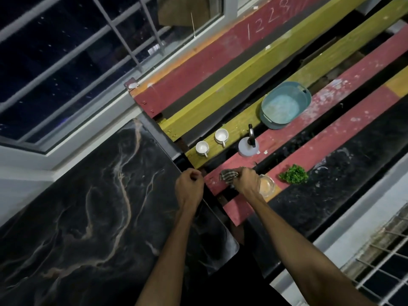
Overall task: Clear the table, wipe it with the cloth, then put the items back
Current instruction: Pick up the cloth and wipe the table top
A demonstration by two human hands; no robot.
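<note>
The right hand [246, 181] is clenched around a bunched striped cloth [228, 176], pressing it on a red plank of the slatted bench [284, 138]. Just beside that hand, partly hidden by it, sits a small glass bowl [267, 184]. The left hand [189, 187] is curled into a loose fist at the edge of the dark marbled table [88, 206] — grasping nothing visible. Farther along the planks: green sprigs [294, 174], a grey kettle [248, 145], two white cups [221, 136], a blue basin [284, 106].

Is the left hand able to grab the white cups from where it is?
Probably yes. The left hand is loosely closed, apparently empty, and the two white cups stand just beyond it on the yellow plank, nothing between.
</note>
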